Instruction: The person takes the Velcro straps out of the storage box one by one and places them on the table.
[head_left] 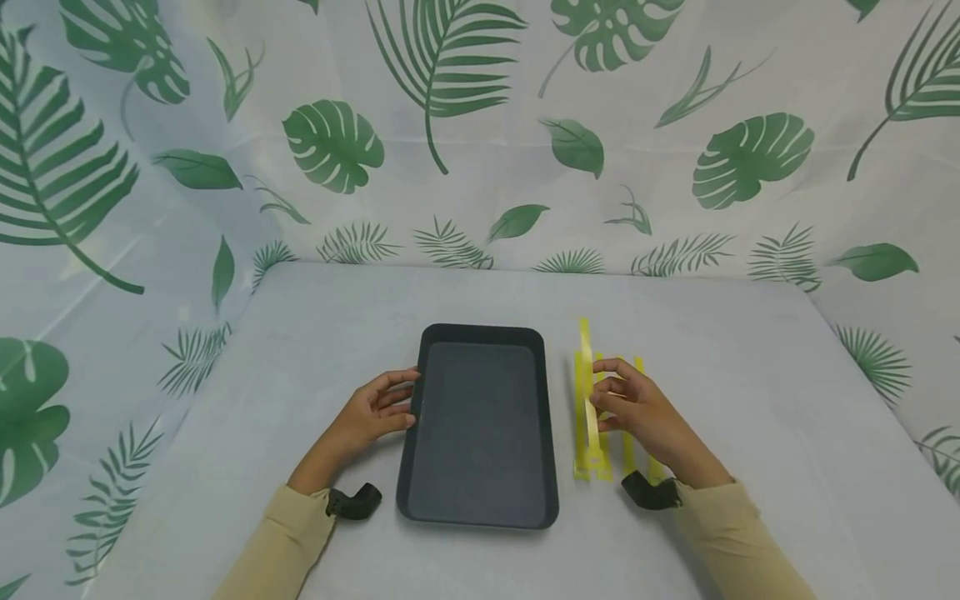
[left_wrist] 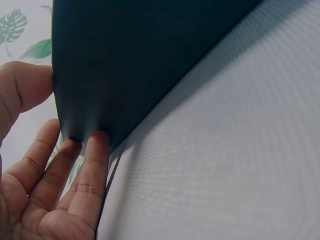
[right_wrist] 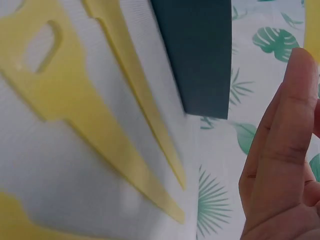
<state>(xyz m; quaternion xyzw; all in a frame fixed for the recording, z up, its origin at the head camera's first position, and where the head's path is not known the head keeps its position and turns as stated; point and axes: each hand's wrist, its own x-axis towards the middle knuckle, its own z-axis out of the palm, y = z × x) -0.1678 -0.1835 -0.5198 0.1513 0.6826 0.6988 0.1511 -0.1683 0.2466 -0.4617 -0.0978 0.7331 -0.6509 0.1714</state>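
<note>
A dark grey rectangular tray (head_left: 480,433) lies on the white table. My left hand (head_left: 375,410) is at its left side; in the left wrist view, fairly straight fingertips (left_wrist: 96,150) touch the tray's outer wall (left_wrist: 135,55). To the right of the tray, my right hand (head_left: 637,408) pinches a thin yellow saw-shaped piece (head_left: 587,375) by its long edge, raised above the others. Only a yellow sliver of it (right_wrist: 313,30) shows in the right wrist view. Several more yellow saw-shaped pieces (right_wrist: 95,117), with slotted handles and tapering blades, lie flat below this hand.
The white tabletop (head_left: 337,317) extends around the tray. A white cloth with green leaf prints (head_left: 465,192) hangs behind and along the sides. Black wrist-worn devices (head_left: 355,502) sit at both cuffs.
</note>
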